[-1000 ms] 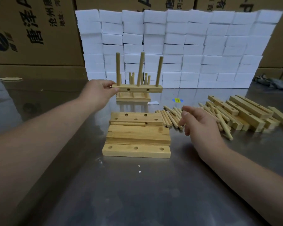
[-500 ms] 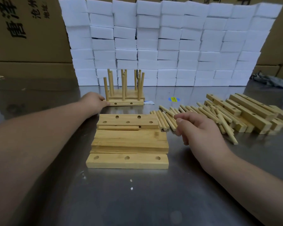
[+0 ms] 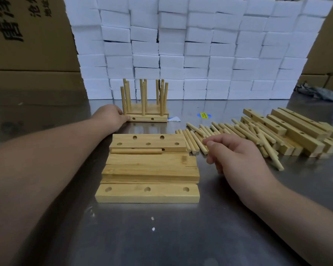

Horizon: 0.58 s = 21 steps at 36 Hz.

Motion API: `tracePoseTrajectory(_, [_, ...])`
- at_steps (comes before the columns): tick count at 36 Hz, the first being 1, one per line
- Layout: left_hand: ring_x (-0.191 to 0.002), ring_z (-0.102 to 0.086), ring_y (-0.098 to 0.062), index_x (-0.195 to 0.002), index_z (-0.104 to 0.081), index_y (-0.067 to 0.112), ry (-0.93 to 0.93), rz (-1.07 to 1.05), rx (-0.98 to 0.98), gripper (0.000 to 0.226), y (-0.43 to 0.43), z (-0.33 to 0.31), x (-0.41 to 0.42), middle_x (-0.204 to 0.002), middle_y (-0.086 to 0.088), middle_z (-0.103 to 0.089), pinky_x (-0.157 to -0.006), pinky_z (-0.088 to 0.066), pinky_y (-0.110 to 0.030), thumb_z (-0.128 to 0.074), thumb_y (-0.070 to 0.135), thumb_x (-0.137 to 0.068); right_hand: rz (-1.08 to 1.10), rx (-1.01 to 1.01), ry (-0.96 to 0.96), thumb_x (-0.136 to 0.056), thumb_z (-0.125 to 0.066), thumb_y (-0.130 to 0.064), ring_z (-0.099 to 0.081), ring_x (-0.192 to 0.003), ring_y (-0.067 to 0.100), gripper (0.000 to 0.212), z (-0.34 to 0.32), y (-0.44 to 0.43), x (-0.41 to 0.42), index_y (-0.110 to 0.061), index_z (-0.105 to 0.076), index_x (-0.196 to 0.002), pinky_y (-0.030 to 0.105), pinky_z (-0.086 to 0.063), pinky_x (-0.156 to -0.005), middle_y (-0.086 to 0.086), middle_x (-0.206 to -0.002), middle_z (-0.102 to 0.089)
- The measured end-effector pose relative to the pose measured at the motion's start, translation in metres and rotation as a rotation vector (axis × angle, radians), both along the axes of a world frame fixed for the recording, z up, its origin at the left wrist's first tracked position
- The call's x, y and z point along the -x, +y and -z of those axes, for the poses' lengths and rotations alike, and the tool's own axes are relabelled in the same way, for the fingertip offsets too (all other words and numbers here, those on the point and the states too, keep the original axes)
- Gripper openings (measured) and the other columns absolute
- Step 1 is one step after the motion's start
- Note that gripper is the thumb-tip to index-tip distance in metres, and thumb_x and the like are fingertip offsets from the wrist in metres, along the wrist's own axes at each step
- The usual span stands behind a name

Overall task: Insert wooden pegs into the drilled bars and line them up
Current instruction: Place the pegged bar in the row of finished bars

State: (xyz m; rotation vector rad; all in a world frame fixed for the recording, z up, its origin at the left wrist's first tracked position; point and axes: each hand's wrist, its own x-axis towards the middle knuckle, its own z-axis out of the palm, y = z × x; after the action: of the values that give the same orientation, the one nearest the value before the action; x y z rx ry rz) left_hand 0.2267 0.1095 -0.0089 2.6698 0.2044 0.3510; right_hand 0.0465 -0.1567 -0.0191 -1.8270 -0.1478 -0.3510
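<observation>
Several pegged bars [image 3: 147,118] stand in a row at the back of the metal table [image 3: 181,237], their pegs upright. My left hand [image 3: 110,117] touches the left end of the nearest pegged bar with its fingertips. Closer to me lies a group of flat drilled bars [image 3: 149,169], one loose peg [image 3: 136,151] resting across them. The front bar [image 3: 147,193] shows three empty holes. Loose pegs [image 3: 229,131] lie spread to the right. My right hand [image 3: 236,152] hovers over their near ends, fingers loosely curled, holding nothing.
A pile of drilled bars [image 3: 288,129] lies at the far right behind the pegs. A wall of white foam blocks [image 3: 196,48] closes the back, with cardboard boxes [image 3: 27,35] to the left. A yellow and blue sticker [image 3: 204,115] and small crumbs are on the table.
My left hand has set the pegged bar down in front of the other pegged bars and still touches its end. My right hand has stayed over the loose pegs.
</observation>
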Motion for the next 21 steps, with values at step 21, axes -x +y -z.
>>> tracePoseTrajectory(21, [-0.082, -0.057, -0.022, -0.102, -0.061, 0.014, -0.001, 0.018, -0.196, 0.039, -0.005, -0.001, -0.012, -0.086, -0.005, -0.062, -0.065, -0.043, -0.033, -0.051, 0.049, -0.089, -0.015, 0.034, 0.016, -0.085, -0.055, -0.026, -0.044, -0.046, 0.002, 0.016, -0.002, 0.002, 0.001, -0.028, -0.066, -0.075, 0.024, -0.036, -0.055, -0.008, -0.055, -0.059])
